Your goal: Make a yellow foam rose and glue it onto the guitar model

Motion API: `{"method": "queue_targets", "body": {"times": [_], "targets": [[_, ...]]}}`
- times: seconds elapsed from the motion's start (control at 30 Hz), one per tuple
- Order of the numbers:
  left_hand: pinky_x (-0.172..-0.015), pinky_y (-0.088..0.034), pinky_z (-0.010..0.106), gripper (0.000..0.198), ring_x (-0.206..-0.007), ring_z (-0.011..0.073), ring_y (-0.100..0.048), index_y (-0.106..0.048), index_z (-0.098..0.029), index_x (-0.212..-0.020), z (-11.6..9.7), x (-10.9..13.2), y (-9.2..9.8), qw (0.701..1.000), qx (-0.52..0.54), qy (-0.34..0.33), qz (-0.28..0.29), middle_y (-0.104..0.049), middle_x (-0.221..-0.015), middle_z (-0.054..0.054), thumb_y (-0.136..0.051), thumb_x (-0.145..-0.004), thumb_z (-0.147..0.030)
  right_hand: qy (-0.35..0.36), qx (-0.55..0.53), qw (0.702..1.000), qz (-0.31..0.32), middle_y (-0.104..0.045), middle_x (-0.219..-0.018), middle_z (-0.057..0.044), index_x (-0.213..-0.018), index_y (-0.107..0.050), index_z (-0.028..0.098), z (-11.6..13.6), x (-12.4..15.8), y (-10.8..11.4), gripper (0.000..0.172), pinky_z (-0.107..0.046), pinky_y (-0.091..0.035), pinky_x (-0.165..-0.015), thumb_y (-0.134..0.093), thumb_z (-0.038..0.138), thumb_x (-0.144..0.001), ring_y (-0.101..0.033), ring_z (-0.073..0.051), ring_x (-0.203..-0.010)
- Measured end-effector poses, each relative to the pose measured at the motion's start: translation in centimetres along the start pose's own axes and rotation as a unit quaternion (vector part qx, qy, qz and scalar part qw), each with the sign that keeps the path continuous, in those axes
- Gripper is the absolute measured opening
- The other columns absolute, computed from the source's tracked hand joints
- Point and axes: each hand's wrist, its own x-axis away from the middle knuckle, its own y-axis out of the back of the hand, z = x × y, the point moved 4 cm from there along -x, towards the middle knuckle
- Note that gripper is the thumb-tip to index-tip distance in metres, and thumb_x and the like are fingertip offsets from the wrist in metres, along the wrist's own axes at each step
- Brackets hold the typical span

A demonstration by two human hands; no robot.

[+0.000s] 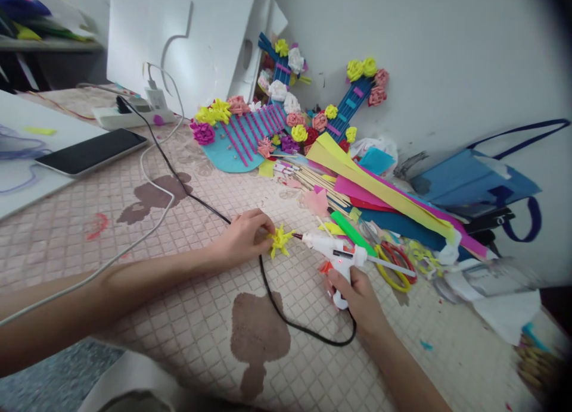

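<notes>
Between the fingertips of my left hand [248,236] is a yellow paper flower [280,241] with pointed petals, held just above the tabletop. My right hand [360,296] grips the handle of a white hot glue gun [342,257] with an orange trigger and a small red light. Its dark nozzle points left, at the edge of the flower; whether it touches I cannot tell. A glue stick [391,265] sticks out of the gun's back end. From the handle's base a black cord [308,330] loops leftward, passing behind my left hand.
A power strip [134,117] and a phone [92,152] lie at the left. Guitar-shaped pieces with paper flowers [243,138] stand against the wall. Paper strips [379,186], scissors [395,266] and a green stick [353,230] lie right of centre. A blue bag [478,177] is farther right.
</notes>
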Motion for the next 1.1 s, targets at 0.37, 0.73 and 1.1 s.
{"method": "queue_targets", "body": {"times": [0.37,0.73,1.1], "targets": [[-0.068,-0.048,0.025,0.013,-0.085,0.0155,-0.058,-0.059,-0.016,-0.088,-0.12,-0.01,0.35,0.999,0.049,0.003,0.007,-0.059,-0.095,0.006,-0.053,-0.078,-0.017,0.002,-0.034,0.999,-0.003,-0.050,-0.057,0.003,-0.073,-0.056,0.016,-0.38,-0.28,0.17,0.035,-0.019,-0.032,-0.037,-0.057,0.050,-0.083,-0.043,-0.007,-0.042],[-0.066,-0.048,0.024,0.019,-0.081,0.0139,-0.058,-0.060,-0.017,-0.089,-0.03,0.14,0.18,0.999,0.047,-0.005,0.005,-0.058,-0.096,0.004,-0.050,-0.074,-0.011,0.004,-0.045,0.999,0.001,-0.049,-0.056,0.003,-0.068,-0.052,0.017,-0.17,-0.17,0.03,0.037,-0.019,-0.032,-0.036,-0.057,0.051,-0.081,-0.042,-0.007,-0.041],[-0.068,-0.050,0.024,0.014,-0.082,0.0140,-0.057,-0.062,-0.016,-0.081,-0.15,0.04,0.47,0.998,0.057,-0.028,0.016,-0.056,-0.092,0.005,-0.052,-0.072,-0.009,-0.008,-0.045,0.999,0.002,-0.050,-0.057,0.004,-0.079,-0.058,0.015,-0.33,-0.13,0.10,0.037,-0.019,-0.032,-0.036,-0.058,0.052,-0.080,-0.042,-0.007,-0.041]]}}
